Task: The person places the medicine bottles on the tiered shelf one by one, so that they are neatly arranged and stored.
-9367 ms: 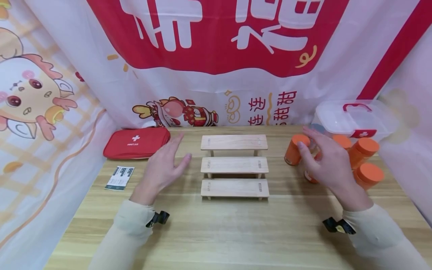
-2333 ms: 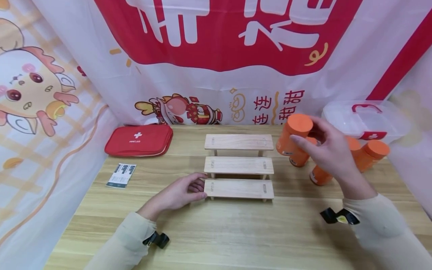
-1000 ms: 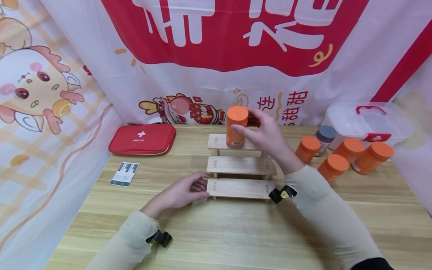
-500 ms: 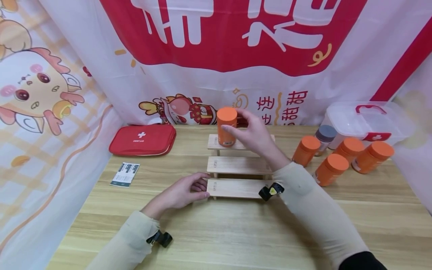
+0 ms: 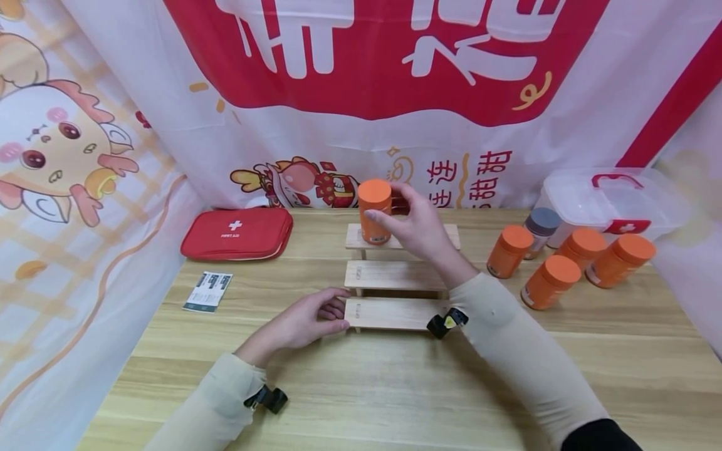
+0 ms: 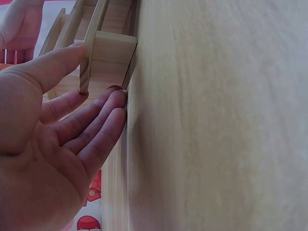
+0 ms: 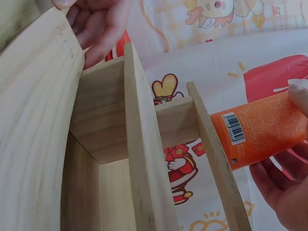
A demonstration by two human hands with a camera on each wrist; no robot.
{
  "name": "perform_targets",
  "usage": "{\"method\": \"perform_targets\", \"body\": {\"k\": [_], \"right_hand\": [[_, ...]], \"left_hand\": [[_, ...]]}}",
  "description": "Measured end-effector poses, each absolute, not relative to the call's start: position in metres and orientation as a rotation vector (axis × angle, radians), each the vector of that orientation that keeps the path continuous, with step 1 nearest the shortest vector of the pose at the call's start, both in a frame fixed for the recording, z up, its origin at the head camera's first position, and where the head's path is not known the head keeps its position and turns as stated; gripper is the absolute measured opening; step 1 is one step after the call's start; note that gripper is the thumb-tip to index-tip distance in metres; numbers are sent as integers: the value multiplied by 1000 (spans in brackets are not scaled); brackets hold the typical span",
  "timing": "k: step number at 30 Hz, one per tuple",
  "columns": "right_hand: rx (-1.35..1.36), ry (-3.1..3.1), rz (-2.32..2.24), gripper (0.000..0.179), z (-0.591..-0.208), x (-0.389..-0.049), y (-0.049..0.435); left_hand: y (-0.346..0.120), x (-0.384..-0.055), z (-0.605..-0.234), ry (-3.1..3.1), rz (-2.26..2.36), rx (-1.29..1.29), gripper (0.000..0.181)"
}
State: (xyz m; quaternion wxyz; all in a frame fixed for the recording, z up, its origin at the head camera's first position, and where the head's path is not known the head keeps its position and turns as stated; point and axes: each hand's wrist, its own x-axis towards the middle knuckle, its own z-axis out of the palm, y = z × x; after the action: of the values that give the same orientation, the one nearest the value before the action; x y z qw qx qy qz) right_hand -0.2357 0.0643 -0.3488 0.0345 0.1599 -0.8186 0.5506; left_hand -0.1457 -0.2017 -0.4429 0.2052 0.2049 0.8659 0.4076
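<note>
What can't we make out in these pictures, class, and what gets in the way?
Head view: print on the leaflet, too small.
Head view: right end of the bottom shelf, behind the right wrist's camera and sleeve.
Right wrist view: top of the held bottle, cut off by the right edge.

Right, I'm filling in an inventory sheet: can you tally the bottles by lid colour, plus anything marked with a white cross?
Orange-lidded bottles: 5 (one in the right hand)
Grey-lidded bottle: 1
White-cross cases: 2 (red pouch, clear box)
Total: 8
</note>
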Motion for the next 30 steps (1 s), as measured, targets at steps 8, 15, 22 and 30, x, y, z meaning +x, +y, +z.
{"method": "perform_targets", "body": {"k": [8, 15, 22, 30], "right_hand": [[463, -2504, 1706, 68, -354, -235, 64], [494, -2483, 1721, 72, -356, -234, 69], [543, -2435, 1771, 72, -356, -228, 86], [567, -2389, 1758, 62, -357, -217, 112]], "left_hand": [[-200, -145, -442, 2411, 1137, 576, 55], [-199, -146, -444, 2412, 1139, 571, 55], [-200, -146, -444, 2414, 1135, 565, 55], [-202, -146, -445, 2430, 1130, 570, 56]]}}
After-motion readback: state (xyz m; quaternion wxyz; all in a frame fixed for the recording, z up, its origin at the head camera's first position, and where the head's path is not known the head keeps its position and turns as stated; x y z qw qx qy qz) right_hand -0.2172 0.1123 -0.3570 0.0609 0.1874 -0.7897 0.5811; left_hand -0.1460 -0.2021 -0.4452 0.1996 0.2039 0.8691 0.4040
